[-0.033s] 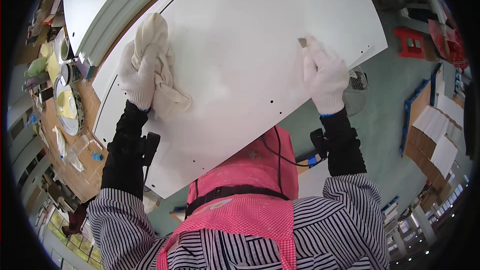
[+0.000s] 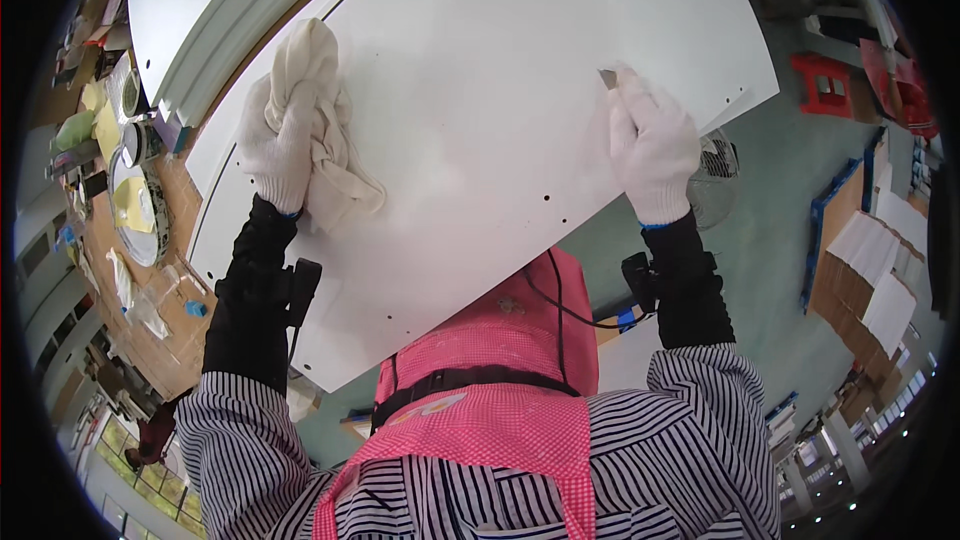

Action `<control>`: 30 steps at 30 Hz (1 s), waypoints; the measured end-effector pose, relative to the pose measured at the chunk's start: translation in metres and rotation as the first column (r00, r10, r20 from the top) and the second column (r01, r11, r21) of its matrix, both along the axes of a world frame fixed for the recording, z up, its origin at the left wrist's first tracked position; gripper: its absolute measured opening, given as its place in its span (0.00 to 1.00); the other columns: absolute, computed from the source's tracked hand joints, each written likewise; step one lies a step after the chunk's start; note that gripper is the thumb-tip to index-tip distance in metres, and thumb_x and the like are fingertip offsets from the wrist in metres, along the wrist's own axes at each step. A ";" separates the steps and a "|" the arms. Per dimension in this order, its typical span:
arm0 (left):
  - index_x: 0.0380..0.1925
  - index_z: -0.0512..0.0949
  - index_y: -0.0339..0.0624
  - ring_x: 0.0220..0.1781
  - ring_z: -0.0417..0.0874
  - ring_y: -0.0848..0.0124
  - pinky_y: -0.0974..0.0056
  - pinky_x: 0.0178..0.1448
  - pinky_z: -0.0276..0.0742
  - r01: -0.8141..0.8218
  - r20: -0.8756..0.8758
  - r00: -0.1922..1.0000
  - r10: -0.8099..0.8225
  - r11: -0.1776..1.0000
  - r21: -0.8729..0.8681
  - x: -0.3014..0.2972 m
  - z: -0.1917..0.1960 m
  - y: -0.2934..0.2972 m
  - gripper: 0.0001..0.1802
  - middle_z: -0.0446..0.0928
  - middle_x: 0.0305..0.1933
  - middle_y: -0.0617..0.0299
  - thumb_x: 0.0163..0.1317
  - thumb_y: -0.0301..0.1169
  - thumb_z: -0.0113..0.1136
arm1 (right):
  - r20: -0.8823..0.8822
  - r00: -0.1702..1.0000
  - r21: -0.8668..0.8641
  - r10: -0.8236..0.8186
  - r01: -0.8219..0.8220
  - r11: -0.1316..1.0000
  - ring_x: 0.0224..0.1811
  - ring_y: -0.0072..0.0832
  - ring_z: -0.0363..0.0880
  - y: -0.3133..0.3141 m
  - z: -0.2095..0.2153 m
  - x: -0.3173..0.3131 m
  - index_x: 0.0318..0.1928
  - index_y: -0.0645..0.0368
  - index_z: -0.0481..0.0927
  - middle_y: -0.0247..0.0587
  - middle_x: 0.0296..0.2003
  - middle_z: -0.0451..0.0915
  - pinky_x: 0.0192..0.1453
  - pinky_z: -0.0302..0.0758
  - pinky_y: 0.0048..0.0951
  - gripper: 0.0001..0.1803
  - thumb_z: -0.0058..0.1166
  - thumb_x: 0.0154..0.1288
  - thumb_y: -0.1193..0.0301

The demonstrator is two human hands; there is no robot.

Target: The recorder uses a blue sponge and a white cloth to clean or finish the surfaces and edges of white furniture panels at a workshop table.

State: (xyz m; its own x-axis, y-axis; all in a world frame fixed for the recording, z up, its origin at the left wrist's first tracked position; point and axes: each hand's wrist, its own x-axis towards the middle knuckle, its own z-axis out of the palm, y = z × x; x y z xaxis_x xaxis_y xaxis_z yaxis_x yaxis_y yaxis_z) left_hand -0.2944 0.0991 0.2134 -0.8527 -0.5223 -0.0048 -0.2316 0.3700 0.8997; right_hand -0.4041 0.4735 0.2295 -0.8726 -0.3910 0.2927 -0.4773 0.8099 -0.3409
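A large white panel (image 2: 480,140) with small dark holes along its edges lies in front of me. In a white knit glove, my left hand (image 2: 275,145) is closed round a bunched cream cloth (image 2: 330,155), whose loose end rests on the panel. My right hand (image 2: 652,145), gloved the same way, is over the panel's right part. Its fingers pinch a small grey metal blade (image 2: 607,78); only the tip sticks out past the thumb and forefinger, and the rest is hidden in the grip.
More white panels (image 2: 215,0) are stacked at the upper left. On a brown work table (image 2: 165,340) to the left stand a tin (image 2: 140,143) and a round tray (image 2: 148,242). A floor fan (image 2: 715,175), a red stool (image 2: 822,83) and stacked boards (image 2: 850,270) are on the right.
Very little differs. The blade tip in my right hand has tilted slightly and shows more clearly. My left hand keeps hold of the cloth.
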 end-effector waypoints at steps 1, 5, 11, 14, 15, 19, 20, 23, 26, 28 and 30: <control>0.55 0.80 0.32 0.45 0.81 0.77 0.70 0.51 0.77 0.002 -0.020 1.000 -0.003 1.000 -0.022 0.000 -0.002 -0.001 0.16 0.83 0.46 0.62 0.74 0.32 0.60 | 0.011 1.000 -0.003 0.001 -0.001 1.000 0.25 0.41 0.78 -0.004 0.002 0.013 0.49 0.56 0.86 0.41 0.24 0.73 0.29 0.73 0.44 0.12 0.60 0.66 0.70; 0.54 0.79 0.31 0.46 0.81 0.77 0.71 0.51 0.77 0.003 -0.057 0.998 -0.005 0.999 -0.037 0.000 -0.007 -0.004 0.16 0.83 0.47 0.62 0.75 0.32 0.60 | 0.339 0.751 0.104 0.566 -0.628 0.771 0.28 0.41 0.79 -0.029 0.018 0.104 0.44 0.51 0.87 0.36 0.26 0.77 0.33 0.77 0.44 0.08 0.61 0.66 0.68; 0.56 0.80 0.32 0.49 0.83 0.73 0.66 0.57 0.78 -0.027 -0.040 0.999 0.030 0.998 0.053 0.000 -0.003 -0.004 0.20 0.84 0.48 0.58 0.70 0.34 0.65 | 0.260 0.888 -0.267 0.379 -0.311 0.912 0.35 0.38 0.81 0.018 -0.004 0.089 0.49 0.57 0.86 0.38 0.31 0.84 0.42 0.81 0.39 0.11 0.61 0.67 0.75; 0.56 0.80 0.32 0.49 0.83 0.73 0.66 0.57 0.78 -0.033 -0.044 0.998 0.034 0.999 0.039 0.000 -0.005 -0.003 0.20 0.84 0.48 0.58 0.70 0.34 0.65 | 0.241 0.955 -0.167 0.172 -0.134 0.977 0.32 0.40 0.80 0.020 0.001 0.070 0.50 0.57 0.87 0.40 0.34 0.83 0.34 0.77 0.41 0.13 0.58 0.66 0.74; 0.56 0.80 0.32 0.49 0.83 0.73 0.66 0.57 0.78 -0.024 -0.050 0.998 0.027 0.999 0.047 -0.005 -0.005 -0.002 0.20 0.84 0.48 0.58 0.70 0.34 0.65 | 0.093 0.965 -0.159 0.247 -0.230 0.960 0.31 0.38 0.79 0.023 -0.006 0.075 0.51 0.53 0.88 0.39 0.32 0.81 0.32 0.76 0.41 0.16 0.56 0.64 0.74; 0.56 0.80 0.32 0.48 0.83 0.73 0.66 0.57 0.78 -0.049 -0.044 0.998 0.051 0.997 0.063 0.003 -0.011 -0.009 0.20 0.83 0.48 0.58 0.71 0.35 0.65 | 0.322 0.811 -0.102 0.489 -0.484 0.869 0.28 0.37 0.78 -0.001 0.021 0.136 0.52 0.50 0.87 0.36 0.26 0.74 0.30 0.74 0.42 0.16 0.59 0.64 0.72; 0.55 0.80 0.32 0.48 0.82 0.73 0.66 0.57 0.78 -0.053 -0.051 0.997 0.057 0.995 0.080 0.004 -0.012 -0.010 0.20 0.83 0.48 0.58 0.71 0.35 0.65 | 0.294 0.889 -0.160 0.352 -0.317 0.935 0.27 0.37 0.77 0.005 0.014 0.126 0.52 0.51 0.87 0.35 0.25 0.73 0.30 0.74 0.41 0.16 0.60 0.64 0.72; 0.55 0.80 0.32 0.48 0.82 0.74 0.66 0.56 0.78 -0.015 -0.063 0.998 0.016 1.000 0.024 0.000 -0.014 -0.010 0.20 0.83 0.48 0.59 0.71 0.36 0.66 | 0.283 0.952 -0.180 0.114 -0.063 0.982 0.25 0.36 0.75 0.023 0.004 0.110 0.53 0.51 0.86 0.34 0.24 0.70 0.29 0.73 0.39 0.17 0.64 0.63 0.71; 0.55 0.80 0.33 0.48 0.82 0.74 0.67 0.56 0.78 -0.035 -0.059 0.997 0.041 0.994 0.108 0.004 -0.012 -0.007 0.19 0.83 0.48 0.59 0.71 0.36 0.66 | 0.360 0.879 -0.104 0.312 -0.295 0.950 0.23 0.35 0.72 0.022 0.012 0.136 0.55 0.49 0.86 0.34 0.22 0.66 0.27 0.71 0.39 0.20 0.66 0.61 0.71; 0.55 0.80 0.33 0.48 0.82 0.75 0.67 0.56 0.78 -0.033 -0.044 0.998 0.038 0.994 0.104 0.001 -0.007 -0.005 0.19 0.83 0.47 0.60 0.71 0.35 0.65 | 0.324 0.913 -0.102 0.248 -0.227 0.968 0.23 0.35 0.71 0.028 0.007 0.128 0.56 0.49 0.86 0.33 0.22 0.66 0.27 0.70 0.39 0.21 0.67 0.61 0.71; 0.55 0.80 0.33 0.48 0.82 0.75 0.68 0.55 0.78 -0.029 -0.030 0.999 0.032 0.995 0.095 0.001 -0.007 -0.004 0.19 0.83 0.47 0.60 0.72 0.35 0.65 | 0.285 0.941 -0.106 0.182 -0.157 0.982 0.22 0.34 0.71 0.032 0.007 0.129 0.56 0.49 0.86 0.33 0.22 0.66 0.27 0.69 0.39 0.22 0.68 0.60 0.71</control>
